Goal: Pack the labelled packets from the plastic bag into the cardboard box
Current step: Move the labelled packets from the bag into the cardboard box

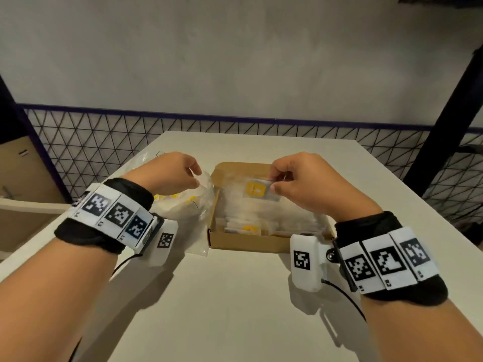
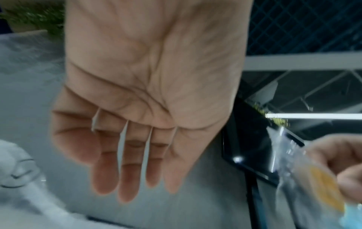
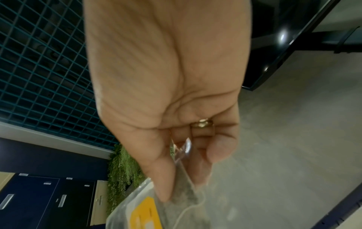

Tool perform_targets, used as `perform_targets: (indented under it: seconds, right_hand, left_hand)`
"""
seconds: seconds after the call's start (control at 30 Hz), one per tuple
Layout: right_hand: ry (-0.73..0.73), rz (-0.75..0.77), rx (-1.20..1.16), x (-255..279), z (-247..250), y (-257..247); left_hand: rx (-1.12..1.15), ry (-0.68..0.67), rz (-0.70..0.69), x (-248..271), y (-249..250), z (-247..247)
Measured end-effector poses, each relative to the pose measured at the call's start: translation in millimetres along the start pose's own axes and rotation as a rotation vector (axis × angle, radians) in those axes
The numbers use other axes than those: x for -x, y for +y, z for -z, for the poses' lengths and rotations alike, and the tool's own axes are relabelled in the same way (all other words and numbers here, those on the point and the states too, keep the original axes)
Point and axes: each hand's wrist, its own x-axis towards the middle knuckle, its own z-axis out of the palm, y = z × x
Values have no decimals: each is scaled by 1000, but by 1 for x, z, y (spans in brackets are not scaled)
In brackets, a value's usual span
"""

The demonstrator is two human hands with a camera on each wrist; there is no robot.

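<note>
My right hand (image 1: 274, 182) pinches a clear packet with a yellow label (image 1: 257, 190) by its top edge and holds it just above the open cardboard box (image 1: 248, 242). Several more labelled packets (image 1: 251, 227) lie flat inside the box. In the right wrist view the thumb and fingers (image 3: 162, 182) pinch the same packet (image 3: 145, 216). My left hand (image 1: 194, 176) hovers over the crumpled plastic bag (image 1: 193, 205) left of the box. Its fingers (image 2: 127, 178) are relaxed and nearly straight and hold nothing. Yellow labels show through the bag.
The box and bag sit on a pale table (image 1: 222, 296). Beyond its far edge runs a black wire mesh fence (image 1: 104, 142). A dark post (image 1: 444, 126) rises at the right, and a brown carton (image 1: 23, 165) stands low on the left.
</note>
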Motion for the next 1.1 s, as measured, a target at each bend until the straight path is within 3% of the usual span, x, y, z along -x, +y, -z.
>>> perform_targets:
  seconds: [0.07,0.2,0.33,0.57,0.8,1.1]
  right_hand:
    - [11,-11,-3,0,2,0]
    - [37,-26,-27,2,10,0]
    - [60,-25,-38,4,15,0]
    - [65,-27,-67,6,19,1]
    - [69,-14,-102,6,24,0]
    - [42,-23,-92,7,22,-1]
  left_hand:
    - [-169,-58,47,-6,-8,-1]
    - [-583,-303,87,-10,-17,-12]
    - [-693,-497,154,-9,-22,-21]
    - [-762,-506,235,-11,-18,-23]
    - [-551,-377,261,-17,-23,-17]
    - [-802,-511,256,-10,-16,-14]
